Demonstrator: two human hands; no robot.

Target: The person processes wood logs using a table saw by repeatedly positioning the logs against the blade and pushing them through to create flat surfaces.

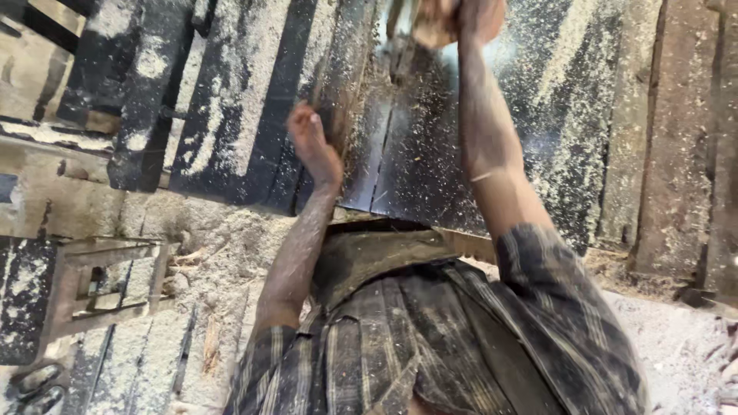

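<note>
Hands on a sawdust-strewn dark table

Left hand (314,147): reaches forward from a bare forearm, fingers bunched loosely and curled down, the fingertips resting on or just over the near part of a dark plank (338,92) that runs away from the person. Nothing is seen enclosed in it; whether it presses on the wood cannot be told.

Right hand (459,19): raised at the top edge of the view, partly cut off and blurred. The fingers look closed into a fist around a pale, brownish piece of wood (430,23), of which only a small part shows. What more there is of the piece cannot be told.

Dark table surface (430,154): glossy black, slotted with a narrow line near its middle, scattered with pale sawdust (238,92), thicker toward both sides. The plank under the left hand lies on it, just left of the slot.

Checked shirt (430,346): dark, short-sleeved, dusted with shavings, filling the lower middle of the view.

Wooden planks (676,138): rough reddish-brown boards to the right of the table.

Small wooden frame (108,284): low, box-like, on the dusty ground at lower left, well apart from both hands.
</note>
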